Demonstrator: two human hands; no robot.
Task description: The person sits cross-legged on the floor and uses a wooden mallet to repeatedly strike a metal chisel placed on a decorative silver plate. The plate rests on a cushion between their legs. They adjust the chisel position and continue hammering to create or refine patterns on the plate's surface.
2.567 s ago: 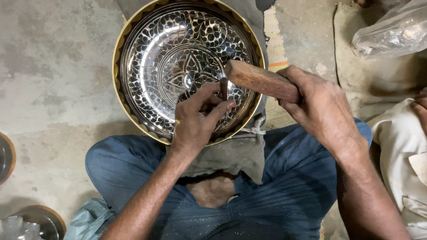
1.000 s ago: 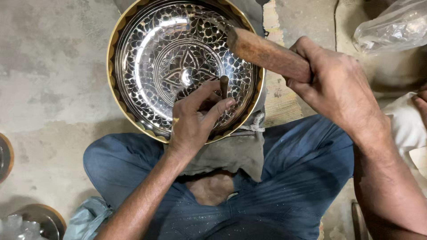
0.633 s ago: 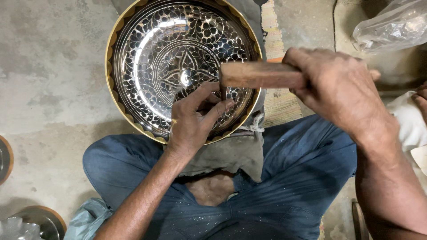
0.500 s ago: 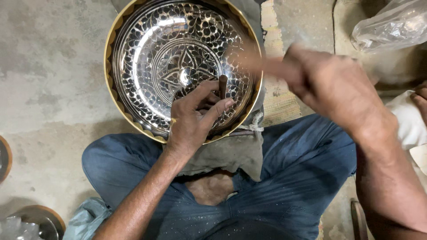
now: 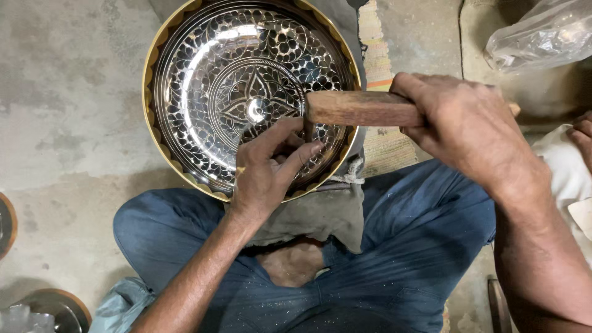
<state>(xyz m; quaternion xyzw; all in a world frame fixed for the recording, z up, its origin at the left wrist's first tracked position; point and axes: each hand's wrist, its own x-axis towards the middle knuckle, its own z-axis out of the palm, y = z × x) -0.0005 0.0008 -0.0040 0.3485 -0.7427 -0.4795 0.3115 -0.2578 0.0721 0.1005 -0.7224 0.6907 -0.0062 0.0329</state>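
Wooden mallet, gripped in closed right hand, now lowered onto small punch pinched by left hand against engraved plate: strike landing.

Under the left hand the round metal plate gleams, glossy and mirror-bright, its engraved pattern rough-cut, the rim brass-yellow. The right hand grips a wooden mallet, matt and worn smooth (brown, grainy). Below both hands, grey cloth looks coarse; beyond the right hand, clear plastic shines, crinkled.
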